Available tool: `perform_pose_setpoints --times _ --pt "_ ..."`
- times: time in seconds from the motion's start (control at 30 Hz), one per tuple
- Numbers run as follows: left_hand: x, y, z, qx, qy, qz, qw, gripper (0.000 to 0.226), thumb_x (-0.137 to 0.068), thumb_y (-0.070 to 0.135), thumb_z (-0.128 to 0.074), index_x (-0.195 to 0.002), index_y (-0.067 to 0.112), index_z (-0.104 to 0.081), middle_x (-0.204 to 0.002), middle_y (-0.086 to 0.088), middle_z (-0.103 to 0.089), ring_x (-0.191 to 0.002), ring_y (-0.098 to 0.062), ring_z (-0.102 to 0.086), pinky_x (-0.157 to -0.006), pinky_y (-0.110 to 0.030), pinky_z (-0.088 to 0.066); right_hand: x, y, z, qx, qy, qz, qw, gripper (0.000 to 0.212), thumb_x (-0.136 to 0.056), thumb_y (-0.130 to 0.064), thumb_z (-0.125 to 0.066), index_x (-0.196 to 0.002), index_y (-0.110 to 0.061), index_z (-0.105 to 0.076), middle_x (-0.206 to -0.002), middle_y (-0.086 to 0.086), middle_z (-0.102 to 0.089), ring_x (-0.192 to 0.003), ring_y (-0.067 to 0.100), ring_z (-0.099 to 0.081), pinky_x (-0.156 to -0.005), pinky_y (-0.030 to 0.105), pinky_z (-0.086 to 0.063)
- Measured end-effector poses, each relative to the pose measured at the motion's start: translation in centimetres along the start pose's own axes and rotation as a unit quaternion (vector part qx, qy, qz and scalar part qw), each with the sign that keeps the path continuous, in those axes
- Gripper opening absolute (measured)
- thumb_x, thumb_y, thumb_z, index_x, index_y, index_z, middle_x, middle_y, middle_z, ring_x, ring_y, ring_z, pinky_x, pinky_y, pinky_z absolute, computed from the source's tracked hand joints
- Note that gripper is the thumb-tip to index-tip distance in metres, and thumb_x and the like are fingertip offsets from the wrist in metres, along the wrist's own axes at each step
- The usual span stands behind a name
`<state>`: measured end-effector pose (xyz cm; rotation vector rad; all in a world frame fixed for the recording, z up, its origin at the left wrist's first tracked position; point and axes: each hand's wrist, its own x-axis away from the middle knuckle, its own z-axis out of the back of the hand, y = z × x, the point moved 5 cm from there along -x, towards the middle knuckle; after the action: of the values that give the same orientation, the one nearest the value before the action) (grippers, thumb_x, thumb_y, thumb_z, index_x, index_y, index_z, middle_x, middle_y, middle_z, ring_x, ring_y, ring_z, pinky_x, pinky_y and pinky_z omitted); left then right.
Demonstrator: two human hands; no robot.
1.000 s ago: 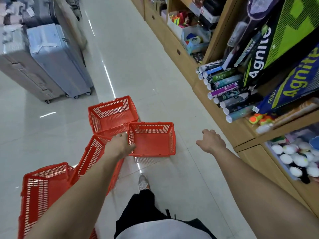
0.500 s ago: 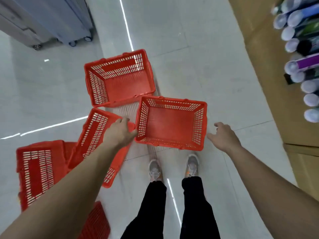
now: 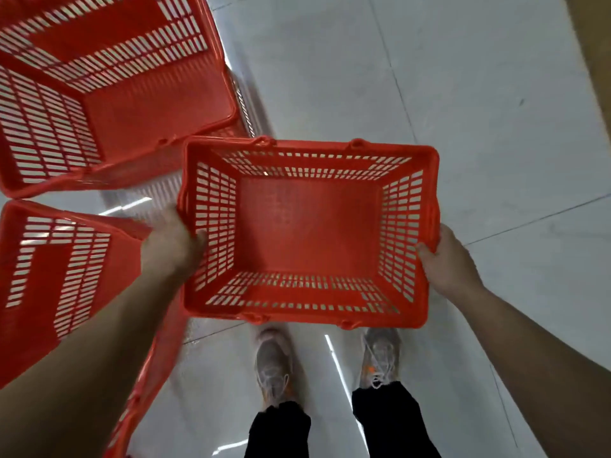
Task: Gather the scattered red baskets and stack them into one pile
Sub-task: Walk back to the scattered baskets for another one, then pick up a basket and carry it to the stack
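Item: red basket (image 3: 211,226). L hand (image 3: 173,241) + R hand (image 3: 444,259) both clenched on its short rims. Keep level; nest squarely into next basket (image 3: 155,104).

Even overhead light leaves thin bright streaks of glare on the glossy floor (image 3: 463,94), while motion blur smears the far basket (image 3: 109,90) and wide-angle bending stretches the edges.

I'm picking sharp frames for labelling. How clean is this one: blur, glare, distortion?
Head view: motion blur smears the left hand, upper-left basket and lower-left basket; the held basket and right hand are sharper; light streaks glare on the glossy floor; wide-angle stretch toward the edges.
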<state>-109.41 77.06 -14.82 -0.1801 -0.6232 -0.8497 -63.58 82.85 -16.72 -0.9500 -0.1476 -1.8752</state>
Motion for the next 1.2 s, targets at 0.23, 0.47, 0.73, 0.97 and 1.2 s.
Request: perform_pose_setpoints --times 0.23,0.47,0.73,0.97,1.2 --pt "0.3 0.0 0.5 0.088 0.054 -0.042 0.994 0.021 -0.095 0.019 -0.049 -0.115 0.011 -0.046 -0.108 -0.023 -0.064 -0.094 -0.044 -0.061 -0.074 -0.041 -0.042 0.3 0.8 0.6 -0.029 0.053 -0.004 0.998 0.03 -0.096 -0.027 -0.063 -0.122 -0.012 -0.059 -0.114 0.011 -0.069 -0.102 0.035 -0.065 -0.078 0.031 -0.042" --pt "8.2 4.0 11.6 0.151 0.045 -0.075 0.985 0.025 -0.091 0.018 -0.053 -0.116 0.018 -0.052 -0.107 -0.013 -0.068 -0.094 -0.036 -0.064 -0.079 -0.04 -0.048 9.5 -2.9 12.1 -0.061 0.081 -0.055 0.993 0.03 -0.096 -0.021 -0.06 -0.125 -0.011 -0.057 -0.116 0.014 -0.069 -0.101 0.036 -0.066 -0.082 0.037 -0.048" --pt "25.8 4.3 29.4 0.248 0.121 -0.071 0.959 0.038 -0.086 0.011 -0.057 -0.124 0.015 -0.058 -0.108 -0.013 -0.07 -0.096 -0.036 -0.064 -0.082 -0.04 -0.046 26.4 -11.9 29.7 -0.081 0.141 -0.029 0.986 0.033 -0.093 -0.02 -0.056 -0.125 -0.011 -0.056 -0.11 0.017 -0.07 -0.086 0.036 -0.064 -0.079 0.041 -0.052" --pt "41.2 -2.3 38.4 0.297 0.253 -0.007 0.921 0.039 -0.085 0.012 -0.063 -0.123 0.018 -0.062 -0.108 -0.012 -0.071 -0.095 -0.035 -0.065 -0.076 -0.033 -0.042 37.5 -18.5 37.8 -0.111 0.144 0.106 0.978 0.032 -0.091 -0.02 -0.056 -0.123 -0.016 -0.062 -0.108 0.009 -0.071 -0.088 0.031 -0.065 -0.076 0.031 -0.045" --pt "56.3 -11.1 38.2 0.31 0.337 0.152 0.876 0.033 -0.086 0.015 -0.063 -0.119 0.013 -0.063 -0.104 -0.015 -0.071 -0.093 -0.038 -0.065 -0.082 -0.04 -0.046 44.7 -26.0 36.4 -0.088 0.045 0.255 0.962 0.03 -0.089 -0.021 -0.053 -0.117 -0.019 -0.064 -0.108 0.009 -0.072 -0.095 0.033 -0.068 -0.085 0.04 -0.055"
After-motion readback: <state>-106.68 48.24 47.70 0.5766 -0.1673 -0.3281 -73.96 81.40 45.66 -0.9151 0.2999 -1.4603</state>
